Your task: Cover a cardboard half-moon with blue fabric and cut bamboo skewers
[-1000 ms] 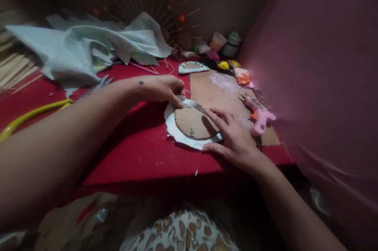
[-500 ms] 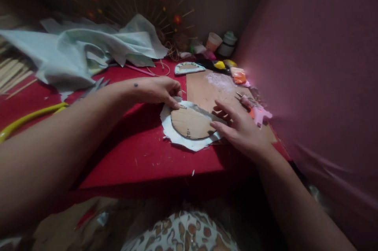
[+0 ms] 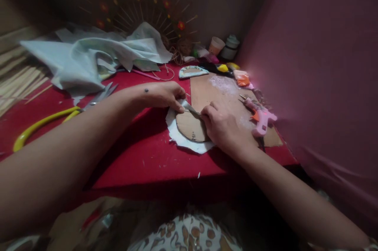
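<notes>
A brown cardboard disc [image 3: 190, 127] lies flat on a ragged round piece of white cloth [image 3: 180, 140], which spreads beyond its near and left edges on the red bench [image 3: 141, 156]. At the far edge a strip of cloth is folded up over the disc (pinched between the two hands). Small dark marks show near the disc's near edge.
</notes>
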Demonstrator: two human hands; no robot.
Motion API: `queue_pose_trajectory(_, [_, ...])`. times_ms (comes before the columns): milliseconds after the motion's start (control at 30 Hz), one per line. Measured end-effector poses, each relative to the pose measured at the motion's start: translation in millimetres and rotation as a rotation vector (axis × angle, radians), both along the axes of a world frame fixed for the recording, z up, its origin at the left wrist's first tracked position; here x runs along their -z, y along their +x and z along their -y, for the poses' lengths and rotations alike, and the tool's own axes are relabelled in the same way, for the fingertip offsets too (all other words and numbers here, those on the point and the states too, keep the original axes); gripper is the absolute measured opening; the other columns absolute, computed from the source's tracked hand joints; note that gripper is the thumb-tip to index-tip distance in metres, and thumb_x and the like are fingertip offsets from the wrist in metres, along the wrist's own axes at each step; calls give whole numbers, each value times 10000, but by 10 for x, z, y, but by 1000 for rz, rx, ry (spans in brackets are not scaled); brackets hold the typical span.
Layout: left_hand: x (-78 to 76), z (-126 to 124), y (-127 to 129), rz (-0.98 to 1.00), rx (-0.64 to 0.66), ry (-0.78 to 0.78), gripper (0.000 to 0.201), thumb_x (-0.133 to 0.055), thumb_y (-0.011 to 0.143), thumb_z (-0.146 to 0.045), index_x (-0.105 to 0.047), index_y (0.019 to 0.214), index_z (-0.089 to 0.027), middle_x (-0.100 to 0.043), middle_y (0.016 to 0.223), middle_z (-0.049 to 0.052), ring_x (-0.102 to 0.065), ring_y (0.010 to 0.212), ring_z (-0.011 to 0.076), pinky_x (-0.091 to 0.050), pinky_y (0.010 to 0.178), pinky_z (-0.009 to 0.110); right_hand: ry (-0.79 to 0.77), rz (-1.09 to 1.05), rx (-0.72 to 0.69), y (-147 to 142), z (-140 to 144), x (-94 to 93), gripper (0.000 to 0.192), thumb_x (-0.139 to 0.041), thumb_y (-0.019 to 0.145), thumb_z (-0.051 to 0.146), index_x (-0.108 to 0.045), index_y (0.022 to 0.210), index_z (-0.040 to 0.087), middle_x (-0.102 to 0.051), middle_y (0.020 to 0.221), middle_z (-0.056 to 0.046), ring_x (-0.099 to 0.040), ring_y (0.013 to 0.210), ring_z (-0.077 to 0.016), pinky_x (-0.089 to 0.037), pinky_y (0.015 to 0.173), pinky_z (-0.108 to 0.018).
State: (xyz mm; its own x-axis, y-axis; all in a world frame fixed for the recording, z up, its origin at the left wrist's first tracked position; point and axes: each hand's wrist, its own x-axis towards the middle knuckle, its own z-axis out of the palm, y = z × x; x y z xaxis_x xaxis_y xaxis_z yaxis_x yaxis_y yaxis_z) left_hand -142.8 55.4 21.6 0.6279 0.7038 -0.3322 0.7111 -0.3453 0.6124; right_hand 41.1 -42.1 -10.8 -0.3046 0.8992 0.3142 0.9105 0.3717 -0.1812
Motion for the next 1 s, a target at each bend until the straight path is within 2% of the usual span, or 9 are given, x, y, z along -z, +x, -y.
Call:
queue_pose_trajectory(133, [51, -21, -1, 64, -26, -42, 136, -639, 637, -257, -566, 721, -179, -531, 612, -9, -477, 579, 132, -349, 549, 241, 227, 176, -122, 22, 15, 89, 325, -357, 912, 81, -652, 790, 139, -595, 772, -110, -481, 696, -195, -373, 623, -325])
queue_pose_trajectory(267, [98, -35, -13, 66, -26, 80, 157, -658, 611, -258, -579, 724, -183, -526, 613, -18, -481, 602, 130, -338, 551, 233, 331, 236, -221, 51, 27, 106, 349, -339, 915, 60, -654, 781, 129, -578, 760, -103, -444, 693, -190, -363, 616, -311])
queue_pose_trajectory(433, [120, -41, -36, 90, 6, 109, 158, -656, 636, -275, -598, 742, -174, -545, 617, -21, -487, 607, 121, -330, 542, 216, 220, 236, -316, 73, 77, 43, 306, -372, 915, 57, -670, 860, 97, -597, 848, -128, -483, 761, -197, -401, 667, -313])
queue_pose_trajectory(633, [109, -34, -33, 98, 17, 102, 146, -656, 650, -271, -594, 740, -174, -533, 622, -23, -470, 604, 115, -345, 559, 214, 45, 190, -340, 91, 207, -73, 284, -401, 906, 99, -681, 953, 79, -623, 916, -146, -513, 834, -224, -442, 756, -358])
queue_pose_trajectory(767, [57, 4, -74, 81, 8, 32, 174, -648, 663, -312, -586, 755, -178, -561, 667, -4, -485, 616, 125, -361, 567, 227, 44, 169, -376, 94, 272, -75, 286, -480, 921, 269, -684, 963, 73, -633, 918, -148, -495, 883, -257, -454, 793, -393])
queue_pose_trajectory(867, [5, 20, -127, 88, 28, -10, 258, -614, 722, -422, -622, 821, -184, -588, 699, 12, -498, 618, 136, -363, 563, 235, 72, 175, -350, 101, 281, -18, 294, -489, 925, 292, -686, 967, 77, -637, 936, -141, -489, 875, -257, -448, 780, -400])
queue_pose_trajectory(1000, [-7, 2, -75, 59, -32, 106, 460, -448, 838, -564, -694, 862, -176, -611, 683, 34, -473, 577, 133, -343, 546, 244, 114, 187, -349, 114, 271, 51, 302, -498, 925, 313, -687, 946, 80, -634, 918, -134, -479, 843, -254, -431, 743, -403])
